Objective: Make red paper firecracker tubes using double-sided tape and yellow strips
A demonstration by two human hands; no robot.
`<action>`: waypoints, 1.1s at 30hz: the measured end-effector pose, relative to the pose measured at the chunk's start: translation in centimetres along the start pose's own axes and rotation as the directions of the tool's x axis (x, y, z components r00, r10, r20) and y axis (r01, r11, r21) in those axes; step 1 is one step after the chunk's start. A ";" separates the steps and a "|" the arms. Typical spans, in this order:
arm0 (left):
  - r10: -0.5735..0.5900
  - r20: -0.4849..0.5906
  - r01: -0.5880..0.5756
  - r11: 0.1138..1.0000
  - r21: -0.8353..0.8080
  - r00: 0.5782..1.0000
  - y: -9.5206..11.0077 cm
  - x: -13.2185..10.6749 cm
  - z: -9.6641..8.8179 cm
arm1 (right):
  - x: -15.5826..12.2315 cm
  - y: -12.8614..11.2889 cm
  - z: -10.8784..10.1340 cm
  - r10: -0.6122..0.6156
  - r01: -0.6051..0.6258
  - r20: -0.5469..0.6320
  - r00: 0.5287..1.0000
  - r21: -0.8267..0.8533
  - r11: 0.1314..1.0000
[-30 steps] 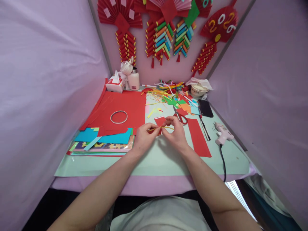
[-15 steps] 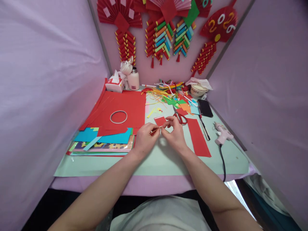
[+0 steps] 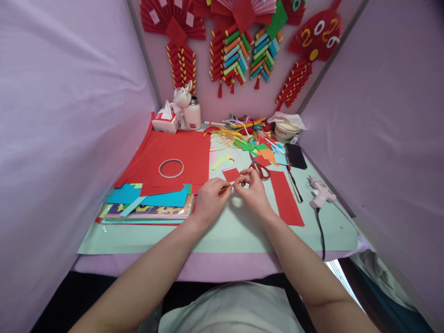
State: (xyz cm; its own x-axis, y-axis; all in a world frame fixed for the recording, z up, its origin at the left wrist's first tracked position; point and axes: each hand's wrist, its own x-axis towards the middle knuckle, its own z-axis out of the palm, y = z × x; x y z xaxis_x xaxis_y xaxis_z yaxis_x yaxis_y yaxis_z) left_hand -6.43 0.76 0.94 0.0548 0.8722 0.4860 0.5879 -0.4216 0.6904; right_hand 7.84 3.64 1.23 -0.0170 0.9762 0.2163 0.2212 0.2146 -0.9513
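Observation:
My left hand (image 3: 211, 200) and my right hand (image 3: 252, 189) meet over the pale green mat (image 3: 222, 231), fingertips pinched together. Between them they hold a small red paper roll with a thin yellow strip (image 3: 227, 186); most of it is hidden by the fingers. A small red paper square (image 3: 230, 174) lies just beyond the fingertips. Red-handled scissors (image 3: 259, 166) lie a little to the right of my right hand.
Big red paper sheets (image 3: 180, 157) with a tape ring (image 3: 171, 168) lie at left over blue and patterned sheets (image 3: 152, 203). A red strip (image 3: 286, 196), phone (image 3: 296, 155), glue gun (image 3: 321, 194) with cord, paper scraps, bowl, bottle and tissue box stand around. Purple walls close in.
The yellow strip that stuck out to the right between my hands has been drawn in. My fingertips have closed together over it; the hands stayed in place.

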 end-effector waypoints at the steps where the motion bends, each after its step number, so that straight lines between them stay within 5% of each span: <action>1: -0.019 0.003 0.019 0.999 -0.027 1.000 0.0 0.0 0.0 | 0.2 0.1 -0.2 0.055 -0.055 0.009 0.998 0.037 0.998; 5: -0.232 0.022 0.231 0.949 -0.216 0.972 -0.3 0.4 0.2 | 1.0 0.7 -1.4 0.195 -0.196 0.028 0.980 0.081 0.977; 11: -0.521 0.200 0.550 0.701 -0.454 0.830 -1.4 0.8 0.7 | 1.3 1.4 -2.4 0.062 -0.059 -0.001 0.998 -0.316 0.947; 15: -0.522 0.213 0.555 0.683 -0.474 0.826 -1.4 0.8 0.7 | 1.1 0.8 -1.8 -0.012 0.026 0.084 0.996 -0.168 0.985; 19: -0.515 0.219 0.555 0.700 -0.449 0.828 -1.1 0.8 0.6 | 0.7 0.2 -0.9 0.044 -0.071 0.197 0.979 0.131 0.989; 33: -0.511 0.260 0.559 0.608 -0.564 0.819 -2.4 1.3 0.3 | 1.5 0.8 -2.3 0.114 -0.138 0.102 0.988 0.271 0.953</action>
State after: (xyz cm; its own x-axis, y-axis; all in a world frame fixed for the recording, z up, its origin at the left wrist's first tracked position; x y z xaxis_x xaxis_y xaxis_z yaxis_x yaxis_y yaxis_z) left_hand -7.50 2.99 -0.20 -0.0456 0.9945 -0.0942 -0.0675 0.0910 0.9936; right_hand 10.25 5.22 1.28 -0.0910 0.9924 0.0829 -0.0507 0.0785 -0.9956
